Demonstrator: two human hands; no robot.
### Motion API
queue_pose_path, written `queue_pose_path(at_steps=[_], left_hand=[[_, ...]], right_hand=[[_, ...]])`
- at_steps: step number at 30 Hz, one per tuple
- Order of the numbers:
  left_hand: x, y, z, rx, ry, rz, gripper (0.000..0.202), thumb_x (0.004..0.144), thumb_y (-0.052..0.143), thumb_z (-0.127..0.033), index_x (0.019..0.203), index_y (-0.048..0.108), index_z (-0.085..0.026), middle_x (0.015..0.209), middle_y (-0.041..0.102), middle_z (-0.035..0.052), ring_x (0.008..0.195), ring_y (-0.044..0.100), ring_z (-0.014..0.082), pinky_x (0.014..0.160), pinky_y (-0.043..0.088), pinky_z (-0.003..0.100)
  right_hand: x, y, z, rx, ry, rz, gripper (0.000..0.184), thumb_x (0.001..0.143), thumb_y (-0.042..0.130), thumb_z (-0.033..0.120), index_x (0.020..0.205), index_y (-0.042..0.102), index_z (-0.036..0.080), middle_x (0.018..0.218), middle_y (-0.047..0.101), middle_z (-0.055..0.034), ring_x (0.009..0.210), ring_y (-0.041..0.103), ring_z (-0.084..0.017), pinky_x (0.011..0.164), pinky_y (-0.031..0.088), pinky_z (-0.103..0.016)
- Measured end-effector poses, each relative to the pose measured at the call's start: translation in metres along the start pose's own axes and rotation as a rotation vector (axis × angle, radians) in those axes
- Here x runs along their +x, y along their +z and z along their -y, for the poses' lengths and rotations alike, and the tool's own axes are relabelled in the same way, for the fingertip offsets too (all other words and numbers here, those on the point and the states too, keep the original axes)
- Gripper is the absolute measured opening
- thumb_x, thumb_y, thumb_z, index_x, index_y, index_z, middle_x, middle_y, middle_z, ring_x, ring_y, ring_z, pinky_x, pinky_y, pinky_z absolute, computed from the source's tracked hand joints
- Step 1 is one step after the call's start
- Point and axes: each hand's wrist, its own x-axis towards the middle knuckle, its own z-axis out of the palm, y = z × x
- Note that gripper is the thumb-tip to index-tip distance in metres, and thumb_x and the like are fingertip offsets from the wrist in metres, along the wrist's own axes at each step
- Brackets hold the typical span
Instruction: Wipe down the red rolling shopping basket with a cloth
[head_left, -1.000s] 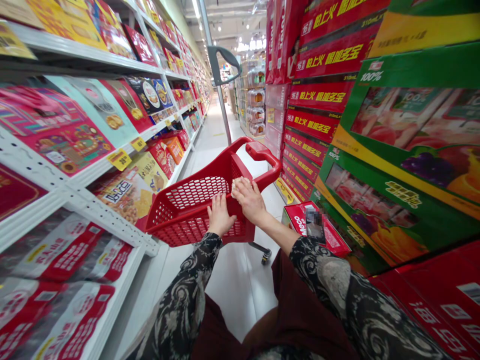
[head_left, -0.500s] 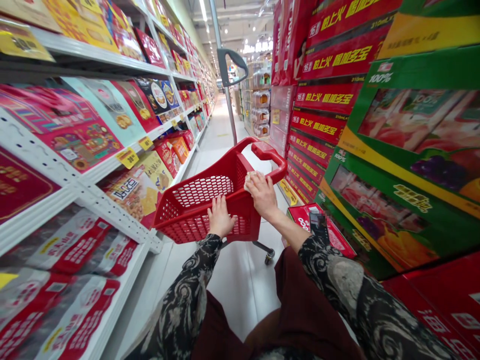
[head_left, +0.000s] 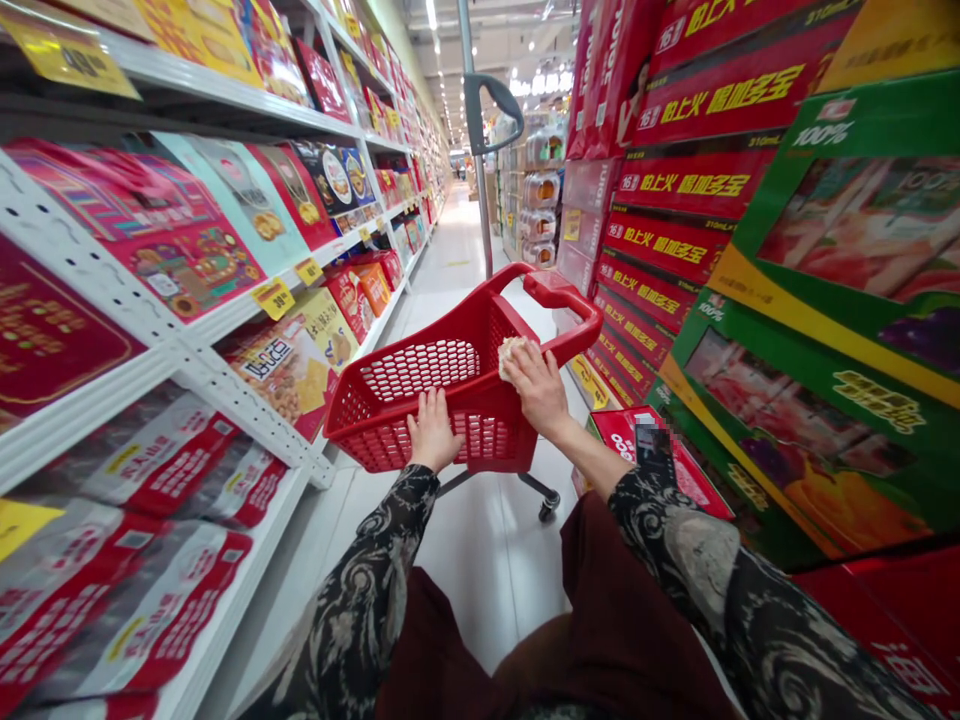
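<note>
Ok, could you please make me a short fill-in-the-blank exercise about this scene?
1. The left hand grips the near rim of the ___ basket.
2. The right hand presses a pale cloth against the ___.
3. Under the basket, a small black ___ touches the floor.
4. The shelves stand on the person's ___ side.
Missing words: red, basket, wheel, left.

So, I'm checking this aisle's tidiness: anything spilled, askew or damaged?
No spill or damage shows. Only the red basket sits tilted, left hand on its rim, right hand pressing a cloth there.
</note>
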Motion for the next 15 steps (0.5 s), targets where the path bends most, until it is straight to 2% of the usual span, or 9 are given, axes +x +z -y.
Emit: queue_pose_path(at_steps=[5, 9, 12, 13, 15], left_hand=[[-0.004, 0.005, -0.004, 0.079, 0.029, -0.012, 0.089, 0.069, 0.058, -0.026, 0.144, 0.013, -0.010, 0.154, 0.012, 0.0141, 0.142, 0.007, 0.0286, 0.110, 0.019, 0.057], [-0.006, 0.006, -0.007, 0.110, 0.052, -0.015, 0.089, 0.068, 0.055, -0.024, 0.144, 0.013, -0.009, 0.154, 0.011, 0.0128, 0.142, 0.007, 0.0274, 0.111, 0.017, 0.056], [-0.006, 0.008, -0.009, 0.117, 0.080, -0.013, 0.089, 0.067, 0.055, -0.023, 0.144, 0.013, -0.011, 0.154, 0.011, 0.0116, 0.142, 0.007, 0.0261, 0.112, 0.016, 0.055], [-0.006, 0.008, -0.009, 0.117, 0.085, -0.013, 0.089, 0.067, 0.055, -0.024, 0.145, 0.013, -0.012, 0.154, 0.011, 0.0112, 0.142, 0.007, 0.0259, 0.112, 0.016, 0.055], [-0.005, 0.010, -0.011, 0.115, 0.089, -0.018, 0.089, 0.067, 0.055, -0.024, 0.145, 0.012, -0.012, 0.154, 0.010, 0.0106, 0.142, 0.007, 0.0259, 0.111, 0.016, 0.056]], right_hand=[[-0.042, 0.038, 0.010, 0.007, -0.064, 0.020, 0.039, 0.091, 0.036, 0.009, 0.126, 0.053, 0.019, 0.137, 0.048, -0.0089, 0.138, 0.025, -0.019, 0.111, 0.022, -0.047], [-0.079, 0.057, 0.009, 0.026, -0.098, 0.200, 0.040, 0.089, 0.039, 0.006, 0.124, 0.054, 0.017, 0.136, 0.049, -0.0115, 0.136, 0.028, -0.021, 0.109, 0.026, -0.048], [-0.097, 0.057, 0.005, 0.049, -0.096, 0.305, 0.038, 0.087, 0.041, 0.005, 0.121, 0.056, 0.014, 0.134, 0.051, -0.0141, 0.136, 0.029, -0.022, 0.106, 0.031, -0.048], [-0.097, 0.054, 0.004, 0.060, -0.092, 0.303, 0.038, 0.088, 0.040, 0.005, 0.121, 0.056, 0.014, 0.134, 0.051, -0.0140, 0.136, 0.028, -0.021, 0.106, 0.031, -0.048], [-0.085, 0.043, 0.004, 0.082, -0.079, 0.218, 0.039, 0.088, 0.039, 0.006, 0.122, 0.055, 0.015, 0.135, 0.050, -0.0123, 0.138, 0.024, -0.021, 0.107, 0.029, -0.047]])
